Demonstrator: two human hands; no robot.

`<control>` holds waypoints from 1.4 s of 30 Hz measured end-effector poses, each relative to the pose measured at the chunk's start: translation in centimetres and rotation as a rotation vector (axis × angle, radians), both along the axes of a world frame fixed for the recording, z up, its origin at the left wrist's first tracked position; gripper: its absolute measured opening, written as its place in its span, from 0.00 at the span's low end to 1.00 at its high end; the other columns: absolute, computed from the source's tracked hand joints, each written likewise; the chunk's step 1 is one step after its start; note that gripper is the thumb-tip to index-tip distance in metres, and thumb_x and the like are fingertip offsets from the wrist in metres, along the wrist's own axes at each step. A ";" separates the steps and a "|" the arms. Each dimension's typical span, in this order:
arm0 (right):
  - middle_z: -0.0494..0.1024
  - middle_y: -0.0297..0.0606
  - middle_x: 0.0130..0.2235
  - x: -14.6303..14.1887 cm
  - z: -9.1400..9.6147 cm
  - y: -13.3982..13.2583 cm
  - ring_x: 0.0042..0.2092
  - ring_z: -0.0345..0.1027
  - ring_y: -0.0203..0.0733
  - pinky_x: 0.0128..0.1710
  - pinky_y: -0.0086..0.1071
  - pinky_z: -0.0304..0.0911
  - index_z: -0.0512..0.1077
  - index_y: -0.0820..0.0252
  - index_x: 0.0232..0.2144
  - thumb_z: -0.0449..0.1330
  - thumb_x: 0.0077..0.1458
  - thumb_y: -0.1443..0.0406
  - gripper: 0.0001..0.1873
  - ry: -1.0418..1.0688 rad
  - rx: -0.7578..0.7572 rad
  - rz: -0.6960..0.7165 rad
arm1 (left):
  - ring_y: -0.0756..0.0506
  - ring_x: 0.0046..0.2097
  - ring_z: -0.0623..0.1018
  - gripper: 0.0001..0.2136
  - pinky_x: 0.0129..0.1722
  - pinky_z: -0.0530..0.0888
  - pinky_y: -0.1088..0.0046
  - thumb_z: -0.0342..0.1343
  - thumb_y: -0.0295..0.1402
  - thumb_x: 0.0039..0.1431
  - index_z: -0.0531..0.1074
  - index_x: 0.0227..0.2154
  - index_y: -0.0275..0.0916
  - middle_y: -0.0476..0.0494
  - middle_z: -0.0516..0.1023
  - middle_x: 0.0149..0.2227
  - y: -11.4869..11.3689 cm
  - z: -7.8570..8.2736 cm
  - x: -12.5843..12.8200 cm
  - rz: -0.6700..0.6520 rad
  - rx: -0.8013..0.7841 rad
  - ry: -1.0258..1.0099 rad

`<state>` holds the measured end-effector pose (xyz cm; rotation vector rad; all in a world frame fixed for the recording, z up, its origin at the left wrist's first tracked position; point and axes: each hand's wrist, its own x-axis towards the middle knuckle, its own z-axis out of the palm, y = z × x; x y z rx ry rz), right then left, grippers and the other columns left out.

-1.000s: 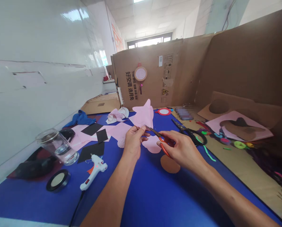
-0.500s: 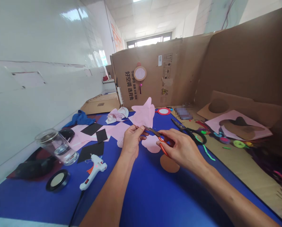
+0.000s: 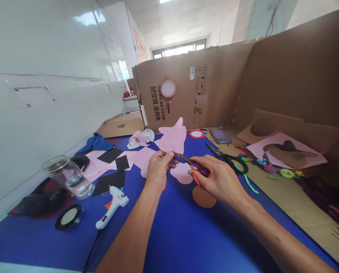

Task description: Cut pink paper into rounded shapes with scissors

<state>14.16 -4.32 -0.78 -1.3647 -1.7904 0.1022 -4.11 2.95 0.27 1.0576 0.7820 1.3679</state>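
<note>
A flat, round brown disc point(image 3: 204, 197) lies on the blue surface point(image 3: 172, 242). Beyond it and to its left, the left hand point(image 3: 159, 167) has thumb and fingers pinched on the near edge of an irregular, curvy-edged pink paper sheet point(image 3: 173, 136), raised farther beyond the disc. The right hand point(image 3: 217, 174), just beyond the disc to its right, is curled around the orange handles of small, dark-bladed scissors point(image 3: 198, 178), tips at the sheet's near edge (how far apart the blades stand, I cannot tell). Left of the disc rests a white plastic glue gun point(image 3: 115, 203); beyond it, rightward, large black-handled scissors point(image 3: 221, 154).
</note>
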 end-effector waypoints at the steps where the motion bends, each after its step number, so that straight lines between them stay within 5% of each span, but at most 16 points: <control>1: 0.80 0.36 0.36 0.0 0.0 0.0 0.35 0.75 0.44 0.34 0.35 0.65 0.82 0.54 0.51 0.63 0.64 0.60 0.16 0.002 -0.002 0.003 | 0.49 0.29 0.79 0.13 0.26 0.71 0.76 0.72 0.38 0.46 0.76 0.28 0.36 0.45 0.81 0.29 0.0 0.0 0.0 -0.001 0.000 0.000; 42: 0.78 0.37 0.33 -0.3 0.5 -0.1 0.33 0.71 0.44 0.33 0.35 0.63 0.82 0.55 0.49 0.62 0.64 0.61 0.14 0.053 -0.070 0.032 | 0.50 0.29 0.79 0.14 0.27 0.71 0.75 0.72 0.39 0.46 0.77 0.29 0.35 0.43 0.82 0.31 -0.2 0.1 0.1 -0.014 -0.007 -0.001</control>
